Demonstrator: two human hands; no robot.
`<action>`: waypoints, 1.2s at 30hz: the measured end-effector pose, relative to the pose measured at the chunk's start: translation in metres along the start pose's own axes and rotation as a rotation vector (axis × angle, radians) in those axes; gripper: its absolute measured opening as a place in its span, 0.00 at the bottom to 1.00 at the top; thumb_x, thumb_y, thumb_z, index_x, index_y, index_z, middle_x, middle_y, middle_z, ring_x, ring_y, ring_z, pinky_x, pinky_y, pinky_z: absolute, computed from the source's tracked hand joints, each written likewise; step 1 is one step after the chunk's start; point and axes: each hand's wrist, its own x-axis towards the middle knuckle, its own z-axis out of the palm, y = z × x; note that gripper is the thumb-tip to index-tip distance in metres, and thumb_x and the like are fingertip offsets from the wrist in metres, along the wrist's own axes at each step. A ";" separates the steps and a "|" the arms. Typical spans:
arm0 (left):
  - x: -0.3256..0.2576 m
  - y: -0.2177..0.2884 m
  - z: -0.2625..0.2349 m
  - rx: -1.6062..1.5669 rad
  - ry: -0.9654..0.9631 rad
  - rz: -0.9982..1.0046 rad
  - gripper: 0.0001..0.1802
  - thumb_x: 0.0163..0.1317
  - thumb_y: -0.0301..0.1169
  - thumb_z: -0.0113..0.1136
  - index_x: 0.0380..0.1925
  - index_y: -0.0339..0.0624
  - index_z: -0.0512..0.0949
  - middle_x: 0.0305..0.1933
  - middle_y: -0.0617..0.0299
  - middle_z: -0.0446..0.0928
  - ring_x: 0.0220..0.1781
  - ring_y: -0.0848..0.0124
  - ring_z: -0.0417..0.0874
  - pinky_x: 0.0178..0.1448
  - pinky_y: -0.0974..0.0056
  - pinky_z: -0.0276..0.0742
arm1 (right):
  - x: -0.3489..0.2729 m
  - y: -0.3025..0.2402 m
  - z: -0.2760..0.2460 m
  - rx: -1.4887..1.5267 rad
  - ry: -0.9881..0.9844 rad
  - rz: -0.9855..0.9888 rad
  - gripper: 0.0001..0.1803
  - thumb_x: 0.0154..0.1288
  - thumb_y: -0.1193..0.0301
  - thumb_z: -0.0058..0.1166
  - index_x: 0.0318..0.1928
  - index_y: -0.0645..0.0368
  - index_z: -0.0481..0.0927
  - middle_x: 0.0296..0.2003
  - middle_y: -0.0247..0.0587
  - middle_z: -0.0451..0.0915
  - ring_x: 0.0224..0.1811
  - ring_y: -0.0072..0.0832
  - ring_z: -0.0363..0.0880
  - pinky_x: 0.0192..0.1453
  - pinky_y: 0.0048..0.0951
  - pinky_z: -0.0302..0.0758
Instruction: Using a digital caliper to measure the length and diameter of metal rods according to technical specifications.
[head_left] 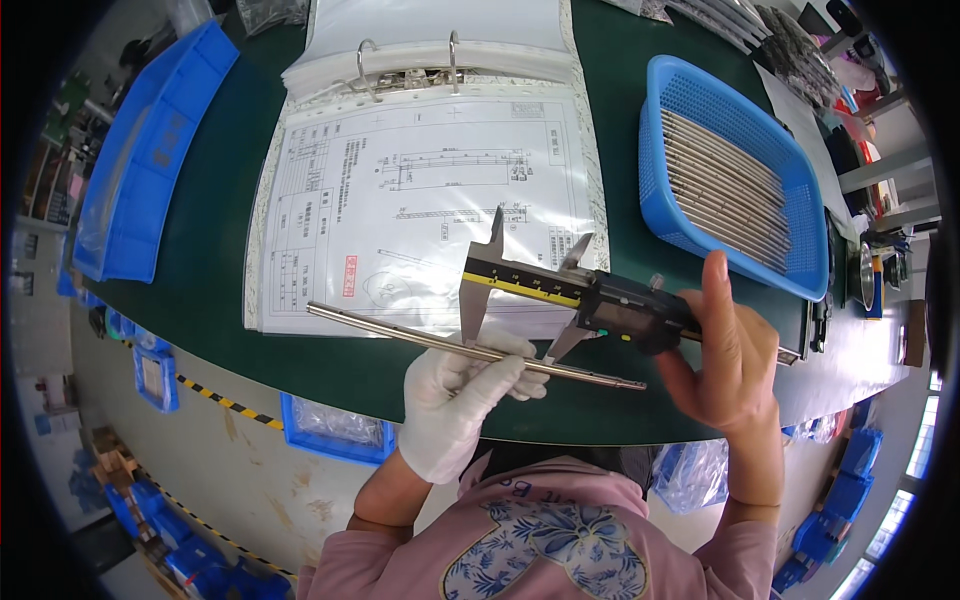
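Note:
My left hand (445, 405), in a white glove, pinches a thin metal rod (385, 328) between thumb and fingers. The rod slants down to the right, with small holes or marks along it. My bare right hand (735, 365) grips a digital caliper (625, 305) by its dark display body, thumb raised. The caliper's large jaws are spread apart and point down toward the rod; their tips come close to it around my left fingers. Whether they touch it I cannot tell. Behind the caliper lies an open ring binder (310, 215) with a technical drawing in a clear sleeve.
A blue perforated basket (652, 180) at the right holds several similar metal rods (725, 185). At the left of the green table (225, 180) stands a long blue bin (150, 150). Below the table edge, a blue crate (335, 430) with plastic wrapping sits on the floor.

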 end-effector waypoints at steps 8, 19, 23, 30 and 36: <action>0.000 0.000 0.001 -0.015 0.008 0.011 0.09 0.61 0.24 0.50 0.36 0.26 0.73 0.29 0.50 0.78 0.27 0.66 0.81 0.35 0.65 0.79 | 0.003 -0.001 -0.001 0.019 -0.008 0.006 0.42 0.35 0.79 0.57 0.58 0.78 0.61 0.21 0.39 0.72 0.16 0.26 0.69 0.19 0.26 0.67; 0.001 -0.001 0.001 -0.014 0.014 0.029 0.10 0.61 0.26 0.51 0.36 0.27 0.73 0.28 0.50 0.78 0.26 0.67 0.81 0.34 0.66 0.78 | -0.002 0.002 0.001 -0.044 -0.001 0.003 0.35 0.49 0.68 0.59 0.55 0.77 0.65 0.22 0.38 0.73 0.16 0.24 0.70 0.19 0.24 0.68; 0.000 0.000 0.001 -0.021 0.016 0.027 0.09 0.61 0.25 0.50 0.36 0.27 0.73 0.28 0.50 0.78 0.25 0.66 0.80 0.34 0.66 0.78 | -0.006 0.002 -0.002 -0.042 -0.081 0.055 0.34 0.51 0.64 0.58 0.55 0.74 0.68 0.19 0.34 0.70 0.15 0.23 0.68 0.18 0.24 0.66; 0.001 -0.005 -0.003 -0.141 0.025 0.090 0.10 0.61 0.20 0.47 0.41 0.25 0.71 0.31 0.49 0.78 0.30 0.67 0.81 0.40 0.66 0.77 | -0.010 0.005 -0.004 0.003 -0.147 0.105 0.35 0.47 0.63 0.60 0.55 0.69 0.68 0.17 0.31 0.66 0.14 0.23 0.66 0.18 0.25 0.64; 0.000 -0.005 -0.004 -0.210 0.084 0.103 0.11 0.61 0.22 0.46 0.40 0.24 0.71 0.30 0.49 0.78 0.29 0.66 0.81 0.39 0.65 0.77 | -0.011 0.007 -0.006 -0.001 -0.155 0.120 0.35 0.46 0.62 0.61 0.54 0.68 0.69 0.17 0.32 0.66 0.14 0.24 0.67 0.18 0.26 0.65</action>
